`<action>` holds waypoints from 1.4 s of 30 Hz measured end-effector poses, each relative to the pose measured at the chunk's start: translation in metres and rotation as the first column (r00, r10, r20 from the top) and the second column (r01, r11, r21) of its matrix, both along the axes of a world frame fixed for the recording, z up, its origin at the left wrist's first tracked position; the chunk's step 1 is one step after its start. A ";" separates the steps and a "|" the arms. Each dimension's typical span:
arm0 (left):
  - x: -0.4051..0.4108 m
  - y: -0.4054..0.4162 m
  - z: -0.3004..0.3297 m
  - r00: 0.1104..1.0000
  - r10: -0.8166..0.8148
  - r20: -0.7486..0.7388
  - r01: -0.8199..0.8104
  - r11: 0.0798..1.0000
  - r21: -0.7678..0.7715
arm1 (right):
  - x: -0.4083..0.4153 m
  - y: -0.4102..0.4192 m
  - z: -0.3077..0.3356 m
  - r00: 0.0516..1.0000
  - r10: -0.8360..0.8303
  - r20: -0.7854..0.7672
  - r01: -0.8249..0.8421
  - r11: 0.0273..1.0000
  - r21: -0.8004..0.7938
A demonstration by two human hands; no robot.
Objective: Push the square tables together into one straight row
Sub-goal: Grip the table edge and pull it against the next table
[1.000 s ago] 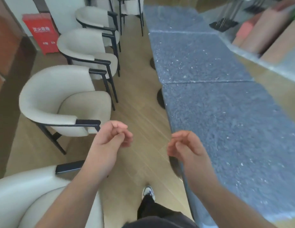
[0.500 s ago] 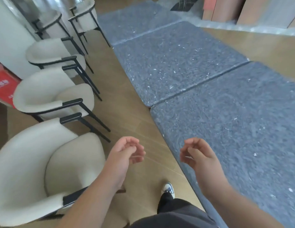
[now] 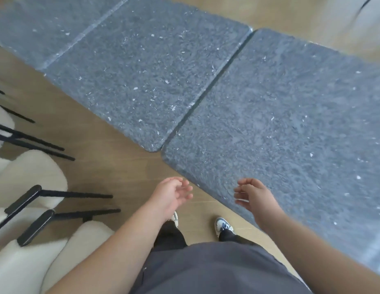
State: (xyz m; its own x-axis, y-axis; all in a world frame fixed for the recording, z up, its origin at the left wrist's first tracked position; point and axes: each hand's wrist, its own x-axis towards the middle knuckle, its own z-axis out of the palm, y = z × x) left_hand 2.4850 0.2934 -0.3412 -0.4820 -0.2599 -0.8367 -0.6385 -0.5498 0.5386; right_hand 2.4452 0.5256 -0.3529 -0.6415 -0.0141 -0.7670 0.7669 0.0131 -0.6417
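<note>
Already, three grey speckled stone-topped square tables (image 3: 146, 81) sit edge to edge ahead of both grips; a thin seam remains beyond the right hand (image 3: 253, 194). It and the left hand (image 3: 172, 193) hover relaxed, holding nothing.

The nearest worktop (image 3: 280, 128) ran off the right edge, its far side smeared by blur; the farthest worktop (image 3: 42, 24) was cut by the top and left edges; the bases of all three were hidden beneath their tops; the cream chairs (image 3: 30, 179) were cropped at the left, only seats, arms and legs showing; a pale blurred shape (image 3: 358, 20) at the top right was perhaps another chair; the left shoe (image 3: 174, 217) lay mostly behind the forearm.
</note>
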 end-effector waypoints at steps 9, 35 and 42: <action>-0.047 -0.083 -0.076 0.926 -0.317 0.207 0.268 0.935 0.231 | 0.062 -0.043 -0.065 0.788 -0.513 0.340 0.563 0.824 -0.062; -0.094 -0.069 -0.160 0.996 0.015 0.091 -0.049 0.923 0.382 | 0.042 -0.024 -0.124 0.034 -0.907 0.421 0.962 -0.084 -0.261; -0.095 -0.068 -0.158 0.997 -0.021 0.078 -0.008 0.937 0.349 | 0.047 -0.020 -0.123 0.067 -0.906 0.418 0.947 -0.074 -0.312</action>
State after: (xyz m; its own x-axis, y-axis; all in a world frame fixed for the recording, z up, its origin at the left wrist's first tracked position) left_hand 2.3901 0.2256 -0.4995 -0.4113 0.0576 -0.9097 -0.6755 -0.6893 0.2617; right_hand 2.4921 0.5052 -0.4759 -0.2967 0.2630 -0.9181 -0.1377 -0.9631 -0.2314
